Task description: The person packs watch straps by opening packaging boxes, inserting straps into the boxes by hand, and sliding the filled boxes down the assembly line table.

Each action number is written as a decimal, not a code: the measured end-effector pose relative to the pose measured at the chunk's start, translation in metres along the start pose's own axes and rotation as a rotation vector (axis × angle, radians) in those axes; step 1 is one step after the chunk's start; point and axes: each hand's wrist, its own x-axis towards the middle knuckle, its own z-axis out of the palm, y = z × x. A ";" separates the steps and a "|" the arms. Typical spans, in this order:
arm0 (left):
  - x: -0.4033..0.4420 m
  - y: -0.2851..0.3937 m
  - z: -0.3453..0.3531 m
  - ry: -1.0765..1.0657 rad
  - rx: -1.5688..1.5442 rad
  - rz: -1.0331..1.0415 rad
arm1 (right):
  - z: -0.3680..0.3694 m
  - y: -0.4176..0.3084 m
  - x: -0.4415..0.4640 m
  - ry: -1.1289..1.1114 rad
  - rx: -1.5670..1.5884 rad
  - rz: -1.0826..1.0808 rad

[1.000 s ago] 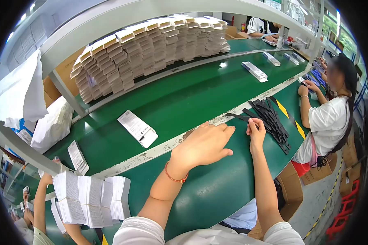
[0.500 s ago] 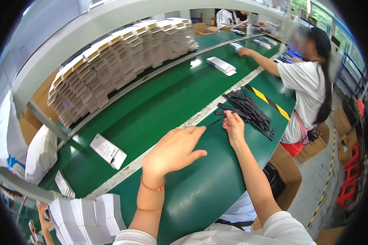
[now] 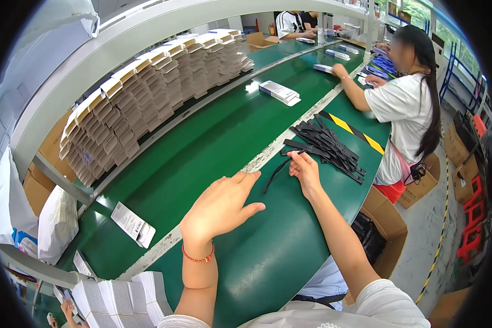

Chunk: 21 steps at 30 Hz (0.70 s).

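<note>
My right hand [image 3: 305, 174] pinches one end of a thin black strap [image 3: 273, 176] between thumb and fingers. The strap curves down to the left above the green tabletop. Just beyond that hand lies a loose heap of flat black straps [image 3: 329, 145]. My left hand [image 3: 221, 206] hovers near the pale strip bordering the belt, fingers stretched out and thumb apart, holding nothing. An open-ended white box [image 3: 133, 224] lies on the green belt [image 3: 202, 147] to the left of that hand.
Stacked cartons [image 3: 153, 90] line the belt's far side. Another white box [image 3: 279, 93] lies farther up the belt. Bundled white paper leaflets [image 3: 115, 300] stand at lower left. A co-worker [image 3: 404, 101] sits at right, beyond black-and-yellow tape [image 3: 352, 131]. A cardboard box [image 3: 388, 229] stands below the table edge.
The strap in my right hand has come away from the heap and now hangs in a curve. Boxes on the belt sit farther toward the lower left. My left hand has shifted slightly left.
</note>
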 end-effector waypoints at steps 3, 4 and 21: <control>0.001 0.001 0.000 -0.007 0.003 -0.007 | -0.001 -0.002 -0.001 -0.018 0.006 0.026; 0.001 0.001 0.000 -0.016 0.003 -0.014 | -0.001 -0.002 -0.001 -0.029 0.013 0.029; -0.001 -0.001 -0.003 0.014 -0.003 -0.004 | -0.003 -0.002 0.002 -0.038 -0.056 0.057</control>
